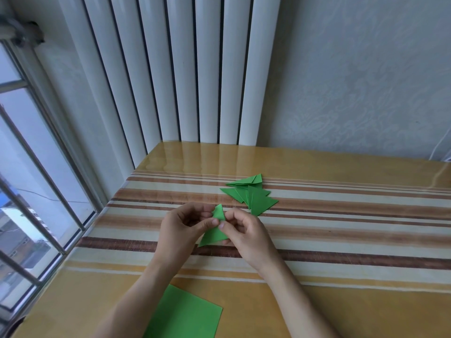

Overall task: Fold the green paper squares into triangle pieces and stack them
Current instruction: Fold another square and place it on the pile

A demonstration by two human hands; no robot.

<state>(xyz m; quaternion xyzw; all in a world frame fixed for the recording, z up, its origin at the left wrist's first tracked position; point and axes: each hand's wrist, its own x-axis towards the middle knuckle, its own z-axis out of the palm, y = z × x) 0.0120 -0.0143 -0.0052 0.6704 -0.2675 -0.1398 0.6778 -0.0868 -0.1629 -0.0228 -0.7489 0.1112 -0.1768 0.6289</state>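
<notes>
Hands, left [181,226] and right [245,230], pinch my green triangle [214,234] near the stack [251,195]; uneven pinching could skew the crease.

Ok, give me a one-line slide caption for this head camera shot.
Both hands, left hand and right hand, pinch a green paper piece mid-fold, near the folded triangles on the striped table.

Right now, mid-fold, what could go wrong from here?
1. Both the left hand and the right hand pinch the triangle above the table; folding in the air may leave the edges misaligned and the crease crooked.
2. The pile of finished pieces lies fanned out rather than squared up, so adding another piece may scatter it further.
3. The unfolded sheets lie between the forearms; pulling an arm back could drag or bend them.
</notes>
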